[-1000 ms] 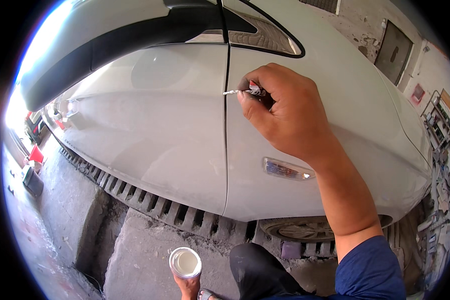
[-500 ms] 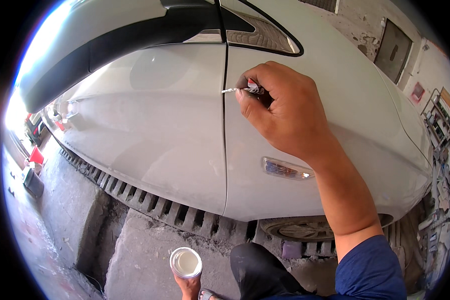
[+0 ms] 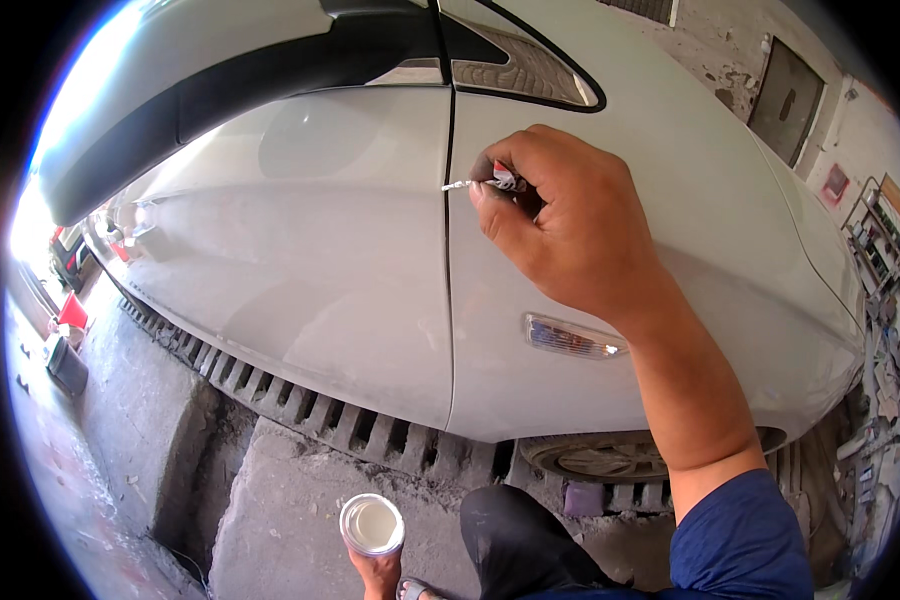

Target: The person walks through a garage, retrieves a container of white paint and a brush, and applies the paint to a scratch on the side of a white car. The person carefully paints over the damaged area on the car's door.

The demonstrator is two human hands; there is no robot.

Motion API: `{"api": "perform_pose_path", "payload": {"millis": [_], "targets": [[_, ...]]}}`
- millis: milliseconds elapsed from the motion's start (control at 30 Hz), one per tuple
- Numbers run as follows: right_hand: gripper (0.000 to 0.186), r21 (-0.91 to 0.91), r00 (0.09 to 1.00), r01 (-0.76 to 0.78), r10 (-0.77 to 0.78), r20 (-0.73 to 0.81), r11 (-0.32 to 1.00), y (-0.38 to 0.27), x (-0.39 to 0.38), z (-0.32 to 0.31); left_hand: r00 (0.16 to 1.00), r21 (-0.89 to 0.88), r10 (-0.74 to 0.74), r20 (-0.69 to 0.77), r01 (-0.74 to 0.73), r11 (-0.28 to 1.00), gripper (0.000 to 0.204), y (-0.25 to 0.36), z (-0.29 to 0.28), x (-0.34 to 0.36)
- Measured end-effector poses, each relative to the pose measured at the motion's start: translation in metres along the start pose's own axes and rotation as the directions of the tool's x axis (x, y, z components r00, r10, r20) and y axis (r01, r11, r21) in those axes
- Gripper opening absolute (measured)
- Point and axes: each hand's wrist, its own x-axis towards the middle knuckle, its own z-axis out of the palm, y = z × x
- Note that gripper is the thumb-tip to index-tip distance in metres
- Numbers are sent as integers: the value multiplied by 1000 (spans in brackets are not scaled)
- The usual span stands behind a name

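Observation:
My right hand (image 3: 575,215) is closed, thumb and fingertips pinching a thin white-coated stick (image 3: 457,186). A small crumpled red and white piece (image 3: 507,178) shows between the same fingers. The stick's tip lies at the dark seam between the pale car door (image 3: 350,260) and the front fender (image 3: 710,290); whether it touches is too fine to tell. Low in the picture, my left hand (image 3: 376,572) is wrapped round a cup (image 3: 372,525) of whitish liquid, held upright beside my knee. The cup hides part of its fingers.
Left of the seam, a dark side mirror (image 3: 120,150) juts out. A side lamp (image 3: 575,338) sits under my right forearm, with the wheel (image 3: 610,457) lower down. Beneath the car runs a slotted floor grating (image 3: 340,415). A cluttered rack (image 3: 885,235) stands at the far right.
The stick's tip has shifted very slightly down and left along the seam, with my right hand. My left hand and the cup look the same.

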Motion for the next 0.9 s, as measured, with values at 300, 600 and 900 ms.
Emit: {"api": "perform_pose_path", "payload": {"millis": [300, 600, 900], "targets": [[9, 9, 1000, 18, -18, -14, 1000, 1, 0, 1, 1000, 42, -21, 22, 20, 999, 59, -11, -4, 0], [9, 5, 1000, 13, -13, -11, 1000, -1, 0, 0, 999, 8, 28, -28, -27, 1000, 46, 1, 2, 1], [9, -4, 1000, 12, -12, -8, 1000, 1, -1, 1, 1000, 16, -6, -5, 6, 1000, 50, 5, 4, 3]]}}
